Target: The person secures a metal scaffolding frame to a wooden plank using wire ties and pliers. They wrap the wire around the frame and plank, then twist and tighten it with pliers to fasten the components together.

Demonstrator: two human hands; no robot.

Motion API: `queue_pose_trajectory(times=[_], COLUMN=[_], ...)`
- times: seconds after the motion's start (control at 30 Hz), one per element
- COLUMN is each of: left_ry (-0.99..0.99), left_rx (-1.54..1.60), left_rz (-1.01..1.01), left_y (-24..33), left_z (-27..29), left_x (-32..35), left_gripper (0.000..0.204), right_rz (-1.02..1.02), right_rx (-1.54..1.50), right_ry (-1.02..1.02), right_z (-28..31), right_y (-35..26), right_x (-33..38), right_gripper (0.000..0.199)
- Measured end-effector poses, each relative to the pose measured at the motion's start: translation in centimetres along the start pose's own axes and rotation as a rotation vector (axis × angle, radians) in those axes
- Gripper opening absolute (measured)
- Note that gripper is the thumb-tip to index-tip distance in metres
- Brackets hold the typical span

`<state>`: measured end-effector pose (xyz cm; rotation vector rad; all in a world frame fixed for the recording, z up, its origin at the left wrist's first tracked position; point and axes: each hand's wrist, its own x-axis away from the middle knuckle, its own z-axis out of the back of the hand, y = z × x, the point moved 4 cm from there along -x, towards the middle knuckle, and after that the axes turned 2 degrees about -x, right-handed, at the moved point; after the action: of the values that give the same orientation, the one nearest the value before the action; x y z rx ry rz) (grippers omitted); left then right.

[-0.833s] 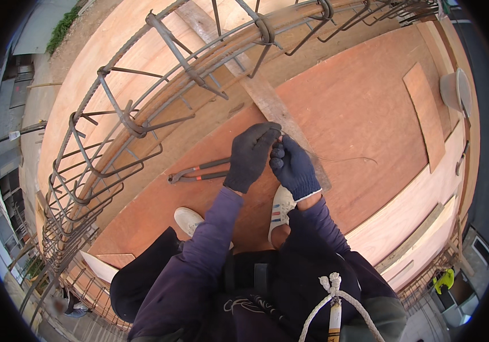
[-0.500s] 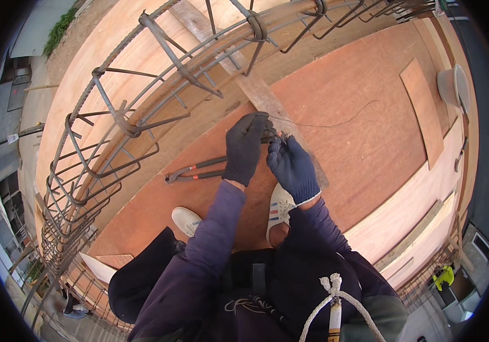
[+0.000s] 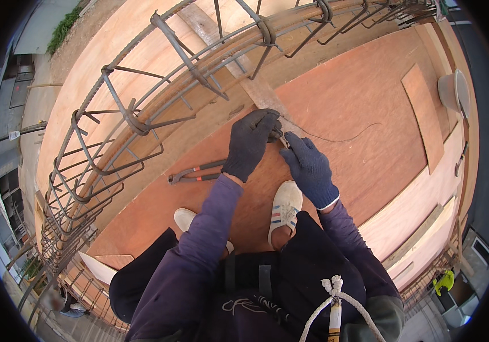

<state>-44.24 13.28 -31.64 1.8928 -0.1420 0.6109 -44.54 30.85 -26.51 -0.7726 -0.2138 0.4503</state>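
rebar cage [image 3: 142, 122] blocks left (dense); open plywood deck [image 3: 369, 114] right of hands.

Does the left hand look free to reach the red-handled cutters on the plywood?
Probably yes: the cutters lie in the open on the plywood just beside the left hand, though its fingers seem busy with the wire.

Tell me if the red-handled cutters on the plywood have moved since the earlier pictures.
No. The red-handled cutters lie in the same place on the plywood floor, just left of the left hand, handles pointing toward the shoes as before.

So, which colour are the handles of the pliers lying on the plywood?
Red, in the head view: the pliers.
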Motion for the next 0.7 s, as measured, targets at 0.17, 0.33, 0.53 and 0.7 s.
queue_pose_trajectory(times=[0.17, 0.33, 0.53, 0.7], left_ry=[0.027, 0.076, 0.041, 0.109], left_rx=[-0.085, -0.237, -0.253, -0.329], left_rz=[-0.116, -0.189, -0.179, -0.215], left_y=[-0.2, -0.5, -1.3, -1.5], left_z=[-0.5, -0.3, -0.5, -1.2], left_x=[0.6, 0.5, 0.2, 0.4], left_gripper=[0.023, 0.024, 0.023, 0.024], right_rz=[-0.019, -0.109, -0.058, -0.091], right_rx=[0.022, -0.122, -0.038, 0.052], right_ry=[0.005, -0.077, -0.028, 0.051], right_z=[-0.3, -0.7, -1.0, -2.5], right_y=[-0.3, -0.1, 0.1, 0.8], right_x=[-0.6, -0.3, -0.6, 0.4], right_gripper=[0.03, 0.025, 0.02, 0.016])
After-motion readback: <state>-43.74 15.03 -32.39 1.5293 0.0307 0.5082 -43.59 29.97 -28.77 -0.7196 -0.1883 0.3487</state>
